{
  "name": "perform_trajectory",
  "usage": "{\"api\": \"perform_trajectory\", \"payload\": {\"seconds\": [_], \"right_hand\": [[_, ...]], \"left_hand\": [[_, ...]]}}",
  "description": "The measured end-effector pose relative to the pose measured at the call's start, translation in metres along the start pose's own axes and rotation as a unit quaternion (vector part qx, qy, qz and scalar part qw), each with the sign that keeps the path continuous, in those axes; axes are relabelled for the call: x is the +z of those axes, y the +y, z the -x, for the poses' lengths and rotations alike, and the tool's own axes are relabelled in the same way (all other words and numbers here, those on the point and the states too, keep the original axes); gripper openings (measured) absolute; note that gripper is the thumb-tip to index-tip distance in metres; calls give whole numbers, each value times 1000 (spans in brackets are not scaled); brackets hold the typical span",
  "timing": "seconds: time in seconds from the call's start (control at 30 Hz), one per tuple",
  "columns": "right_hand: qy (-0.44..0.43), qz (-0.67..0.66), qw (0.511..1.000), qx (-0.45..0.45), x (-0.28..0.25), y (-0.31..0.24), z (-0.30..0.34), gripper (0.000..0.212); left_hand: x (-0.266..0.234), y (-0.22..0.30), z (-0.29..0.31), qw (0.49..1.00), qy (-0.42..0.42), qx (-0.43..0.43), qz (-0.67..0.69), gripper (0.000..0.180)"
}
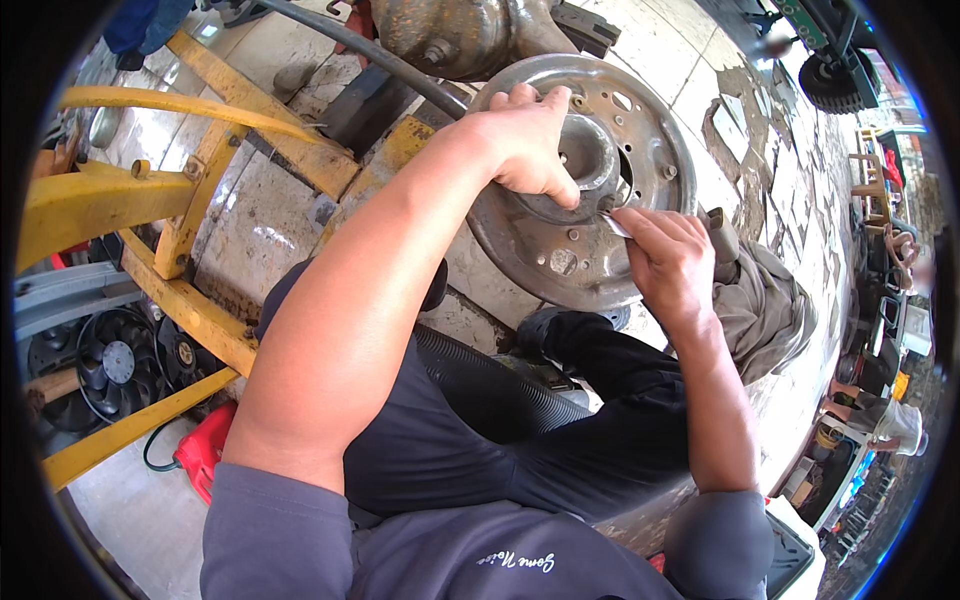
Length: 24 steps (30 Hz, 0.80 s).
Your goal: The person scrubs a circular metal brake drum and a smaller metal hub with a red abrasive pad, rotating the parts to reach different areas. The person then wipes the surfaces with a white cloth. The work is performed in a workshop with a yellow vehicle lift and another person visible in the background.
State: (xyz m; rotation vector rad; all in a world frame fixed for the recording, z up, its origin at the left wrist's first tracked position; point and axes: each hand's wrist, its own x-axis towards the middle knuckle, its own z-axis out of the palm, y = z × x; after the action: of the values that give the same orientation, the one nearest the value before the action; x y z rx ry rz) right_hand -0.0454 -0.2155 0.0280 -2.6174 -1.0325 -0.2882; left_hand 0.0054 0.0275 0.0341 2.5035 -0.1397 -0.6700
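As seen from where I stand, the round metal plate (655,105) occupies the upper centre of the frame, and both of the person's hands are at its face. The left hand (522,145) lies over the upper left part of the plate: its fingers are moderately spread and extended toward the plate's upper area, with the thumb set apart and its tip at the lower left edge of the raised central ring (592,160). The right hand (672,250) is at the lower right of the ring; its thumb and index finger pinch a small pale flat piece (618,227), and the remaining fingers are curled inward. Whether the tip of the piece touches the ring cannot be told. The plate's rim is exposed along the top and right, where light floor tiles (690,45) leave open room. Clearance is tighter elsewhere: a rusty metal housing (450,35) stands near the rim at the top, a dark rod (375,55) slants in from the upper left, the person's dark trouser leg (625,400) lies below, and a grey-brown cloth (765,310) sits beside the right wrist. The plate's face is turned toward the person; its outline is nearly circular, with no distinct long axis. The pale piece's long axis runs diagonally, from upper left to lower right.
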Motion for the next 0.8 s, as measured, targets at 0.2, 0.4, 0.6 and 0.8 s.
{"api": "perform_trajectory", "payload": {"seconds": [0.2,0.4,0.6,0.8], "right_hand": [[-38,-4,999,33,5,-3,2,27],[-11,26,1000,-1,0,9,-10,25],[-29,46,998,-22,10,18,-14,25],[-31,77,995,52,-5,23,-8,19]], "left_hand": [[1,-2,0,1000,0,6,5,130],[1,-1,0,1000,3,11,3,131],[7,-3,-3,1000,23,13,-11,131],[6,-5,-5,1000,19,11,-6,131]]}}
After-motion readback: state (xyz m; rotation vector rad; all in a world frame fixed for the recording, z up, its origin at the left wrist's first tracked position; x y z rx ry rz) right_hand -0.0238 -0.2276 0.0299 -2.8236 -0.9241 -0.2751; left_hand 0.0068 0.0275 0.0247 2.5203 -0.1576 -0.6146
